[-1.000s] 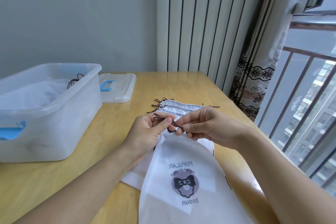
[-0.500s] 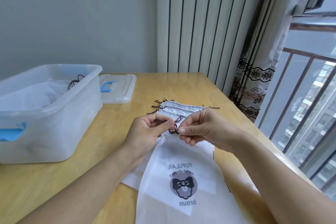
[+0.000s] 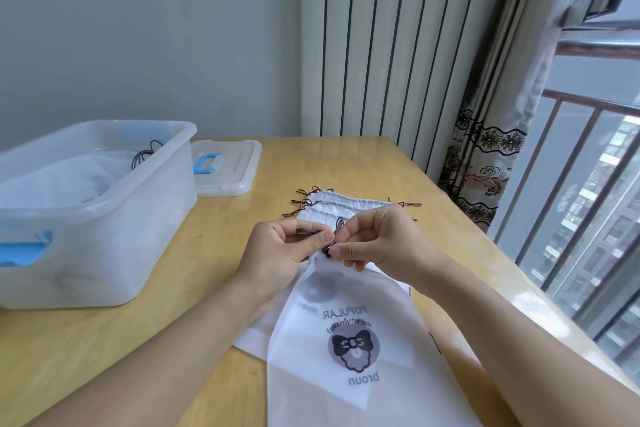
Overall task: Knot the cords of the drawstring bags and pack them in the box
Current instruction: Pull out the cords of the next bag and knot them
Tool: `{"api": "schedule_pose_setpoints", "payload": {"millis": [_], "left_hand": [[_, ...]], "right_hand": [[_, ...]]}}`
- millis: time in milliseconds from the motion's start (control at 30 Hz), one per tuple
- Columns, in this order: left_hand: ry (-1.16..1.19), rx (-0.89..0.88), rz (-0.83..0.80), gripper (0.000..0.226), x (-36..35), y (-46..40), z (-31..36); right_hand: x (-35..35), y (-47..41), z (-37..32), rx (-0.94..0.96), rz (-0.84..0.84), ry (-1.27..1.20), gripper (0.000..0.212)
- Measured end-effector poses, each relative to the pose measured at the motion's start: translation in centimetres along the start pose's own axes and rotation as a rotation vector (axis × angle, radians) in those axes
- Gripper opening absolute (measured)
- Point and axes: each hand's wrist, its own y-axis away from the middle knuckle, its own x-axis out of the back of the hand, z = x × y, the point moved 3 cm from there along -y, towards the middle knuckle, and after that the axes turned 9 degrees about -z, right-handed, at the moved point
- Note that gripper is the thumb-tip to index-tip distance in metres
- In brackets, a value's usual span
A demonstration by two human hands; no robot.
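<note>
Above the white bag [image 3: 349, 350], left hand [image 3: 277, 253] fingers pinching brown cord [image 3: 330, 239], right hand [image 3: 377, 243] fingers pinching it too

We see a table [image 3: 346, 163] of pale varnished wood, smooth, with a glossy sheen along its edge nearest the window. On it, the bag [image 3: 346, 374] is thin, matt white cloth, slightly translucent, with a flat printed logo. Its cord [image 3: 337, 229] is dark brown braided fibre. Left of the bag, the box [image 3: 114, 218] is frosted translucent plastic, smooth, with an opaque blue plastic handle [image 3: 20, 248]. Behind the box, the lid [image 3: 228, 166] shows the same plastic. The curtain [image 3: 485, 163] is printed cloth.
</note>
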Motion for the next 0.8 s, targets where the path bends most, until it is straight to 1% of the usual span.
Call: {"api": "schedule_pose_setpoints", "payload": {"millis": [133,300,367,467,567,633,700,800], "left_hand": [[-0.026,-0.015,0.017,0.018,-0.1,0.0,-0.1],[-0.044,-0.051,0.001,0.030,-0.3,0.1,0.2],[-0.060,-0.064,-0.007,0.029,-0.2,0.1,0.3],[-0.068,-0.091,0.003,0.028,-0.1,0.0,0.5],[-0.119,-0.122,0.014,0.013,-0.2,-0.1,0.8],[-0.158,-0.136,0.008,0.011,-0.3,-0.1,1.0],[-0.170,-0.147,-0.013,0.011,-0.3,-0.1,1.0],[-0.157,-0.162,-0.035,0.012,-0.4,0.0,1.2]], "right_hand": [[-0.1,-0.1,0.1,-0.017,0.013,0.059,0.016],[-0.1,-0.1,0.4,-0.043,-0.043,0.114,0.008],[-0.2,0.1,0.3,-0.039,-0.042,0.136,0.009],[-0.3,0.1,0.0,-0.014,-0.008,0.145,0.016],[-0.5,-0.2,0.2,0.026,0.055,0.194,0.023],[-0.7,-0.3,0.3,0.051,0.092,0.268,0.024],[-0.9,-0.2,0.1,0.067,0.111,0.315,0.021],[-1.2,-0.1,0.0,0.076,0.097,0.280,0.014]]}}
